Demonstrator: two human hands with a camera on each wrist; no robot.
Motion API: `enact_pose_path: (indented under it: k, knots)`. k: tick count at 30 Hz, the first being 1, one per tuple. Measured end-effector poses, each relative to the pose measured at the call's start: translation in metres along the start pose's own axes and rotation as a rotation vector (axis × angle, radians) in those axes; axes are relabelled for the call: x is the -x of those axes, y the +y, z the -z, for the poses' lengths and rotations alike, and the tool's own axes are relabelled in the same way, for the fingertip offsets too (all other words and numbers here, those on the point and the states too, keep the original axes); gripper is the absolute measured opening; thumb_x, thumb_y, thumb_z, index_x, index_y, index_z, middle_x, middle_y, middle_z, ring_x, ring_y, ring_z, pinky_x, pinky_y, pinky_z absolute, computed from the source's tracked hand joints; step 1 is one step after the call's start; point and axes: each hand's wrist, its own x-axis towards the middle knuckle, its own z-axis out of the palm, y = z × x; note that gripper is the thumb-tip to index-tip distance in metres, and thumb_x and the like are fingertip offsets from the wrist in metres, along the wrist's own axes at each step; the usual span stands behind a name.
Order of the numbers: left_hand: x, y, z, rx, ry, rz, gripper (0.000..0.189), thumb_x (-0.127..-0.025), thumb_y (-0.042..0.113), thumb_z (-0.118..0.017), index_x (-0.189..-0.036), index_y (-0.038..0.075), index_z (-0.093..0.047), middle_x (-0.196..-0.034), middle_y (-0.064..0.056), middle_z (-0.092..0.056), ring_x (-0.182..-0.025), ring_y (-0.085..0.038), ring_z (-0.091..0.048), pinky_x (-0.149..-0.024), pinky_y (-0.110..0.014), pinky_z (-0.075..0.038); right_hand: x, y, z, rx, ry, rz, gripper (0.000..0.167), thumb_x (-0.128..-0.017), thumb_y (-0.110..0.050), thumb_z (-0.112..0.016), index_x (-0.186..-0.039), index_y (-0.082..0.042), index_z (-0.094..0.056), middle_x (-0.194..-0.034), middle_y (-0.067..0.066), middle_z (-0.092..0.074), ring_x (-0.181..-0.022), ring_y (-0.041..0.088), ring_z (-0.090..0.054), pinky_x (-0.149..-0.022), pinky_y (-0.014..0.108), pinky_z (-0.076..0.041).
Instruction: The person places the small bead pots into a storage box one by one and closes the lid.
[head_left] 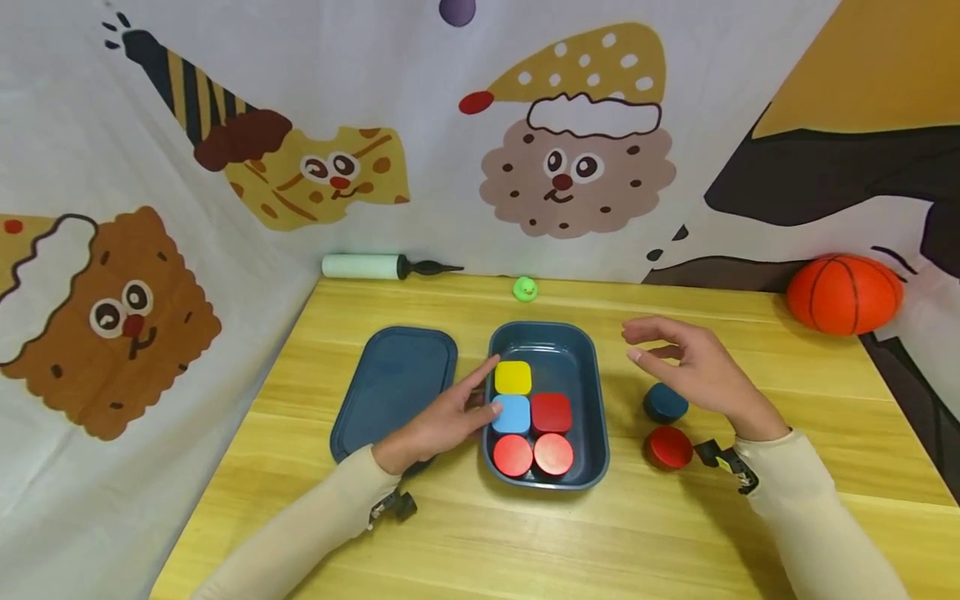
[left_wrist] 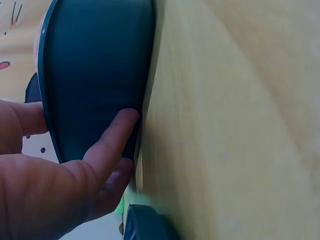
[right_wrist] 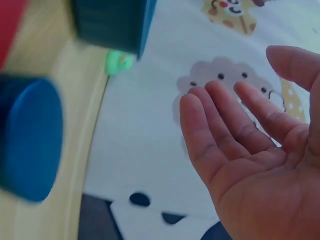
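A dark blue rectangular container (head_left: 588,400) stands on the table, with my left hand (head_left: 446,421) holding its left side. The thumb lies over the rim and other fingers press the outer wall (left_wrist: 95,75). Inside, toward the left and front, sit a yellow square box (head_left: 513,377), a light blue square box (head_left: 512,414), a red square box (head_left: 551,413) and two round red boxes (head_left: 513,455). My right hand (head_left: 701,367) hovers empty to the container's right, fingers loosely bent. Near it stand a dark blue round box (head_left: 666,403) and a red round box (head_left: 669,448).
A flat dark blue lid (head_left: 397,387) lies left of the container. Along the back are a pale green hand pump (head_left: 363,267), a green toy duck (head_left: 525,289) and an orange toy basketball (head_left: 845,294). A cartoon-printed cloth (head_left: 435,183) hangs behind the table.
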Motion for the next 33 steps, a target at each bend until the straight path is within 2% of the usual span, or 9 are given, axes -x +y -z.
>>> enact_pose_path:
  k: [2, 8, 13, 18, 21, 29, 33]
  knots:
    - [0.0, 0.0, 0.0, -0.004, -0.003, -0.003, 0.079, -0.109, 0.025, -0.063, -0.17, 0.038, -0.015, -0.172, -0.015, -0.029, -0.15, -0.038, -0.045, -0.105, -0.047, -0.058, 0.007, 0.007, 0.003, -0.005, 0.02, -0.027, 0.034, -0.101, -0.021, -0.074, -0.135, -0.013, -0.07, -0.132, 0.008, -0.073, -0.108, -0.006, -0.066, -0.088, 0.008, -0.053]
    - [0.001, 0.0, 0.0, 0.015, -0.021, -0.005, 0.08, -0.109, 0.024, -0.062, -0.171, 0.038, -0.012, -0.172, -0.016, -0.03, -0.149, -0.038, -0.046, -0.106, -0.046, -0.057, 0.028, 0.026, 0.002, -0.053, 0.05, -0.087, 0.032, -0.103, -0.017, -0.072, -0.133, -0.01, -0.07, -0.133, 0.014, -0.072, -0.107, -0.01, -0.065, -0.088, 0.006, -0.052]
    - [-0.002, 0.0, 0.001, 0.035, -0.041, -0.006, 0.081, -0.109, 0.023, -0.062, -0.171, 0.038, -0.01, -0.171, -0.016, -0.03, -0.148, -0.037, -0.048, -0.104, -0.045, -0.059, 0.039, 0.04, -0.002, -0.053, 0.045, -0.148, 0.035, -0.103, -0.019, -0.072, -0.136, -0.01, -0.069, -0.138, 0.017, -0.068, -0.113, -0.012, -0.061, -0.094, 0.005, -0.048]
    - [-0.005, 0.001, 0.002, 0.032, -0.049, -0.007, 0.082, -0.109, 0.025, -0.063, -0.171, 0.037, -0.011, -0.171, -0.016, -0.029, -0.149, -0.037, -0.046, -0.106, -0.047, -0.058, 0.048, 0.053, -0.004, -0.053, 0.006, -0.18, 0.043, -0.102, -0.026, -0.074, -0.141, -0.009, -0.065, -0.143, 0.017, -0.065, -0.124, -0.006, -0.058, -0.101, 0.004, -0.044]
    - [-0.006, 0.002, 0.002, 0.025, -0.043, -0.007, 0.082, -0.108, 0.025, -0.064, -0.171, 0.037, -0.012, -0.17, -0.017, -0.032, -0.149, -0.038, -0.046, -0.106, -0.048, -0.057, 0.053, 0.062, -0.005, -0.057, -0.022, -0.194, 0.049, -0.101, -0.028, -0.075, -0.142, -0.006, -0.064, -0.144, 0.019, -0.064, -0.125, -0.001, -0.059, -0.1, 0.003, -0.043]
    - [-0.003, 0.002, 0.002, 0.077, -0.03, 0.01, 0.081, -0.108, 0.023, -0.065, -0.169, 0.042, -0.016, -0.168, -0.017, -0.036, -0.147, -0.036, -0.048, -0.106, -0.047, -0.057, 0.07, 0.079, -0.003, -0.084, -0.088, -0.163, 0.047, -0.099, -0.019, -0.077, -0.142, -0.005, -0.063, -0.143, 0.018, -0.063, -0.117, -0.009, -0.059, -0.094, 0.008, -0.05]
    - [0.0, -0.001, 0.001, 0.105, -0.027, 0.027, 0.081, -0.108, 0.021, -0.064, -0.169, 0.042, -0.017, -0.166, -0.019, -0.038, -0.146, -0.036, -0.049, -0.105, -0.046, -0.058, 0.078, 0.081, -0.003, -0.094, -0.118, -0.141, 0.05, -0.098, -0.015, -0.078, -0.144, -0.005, -0.062, -0.143, 0.019, -0.062, -0.115, -0.006, -0.062, -0.092, 0.013, -0.054]
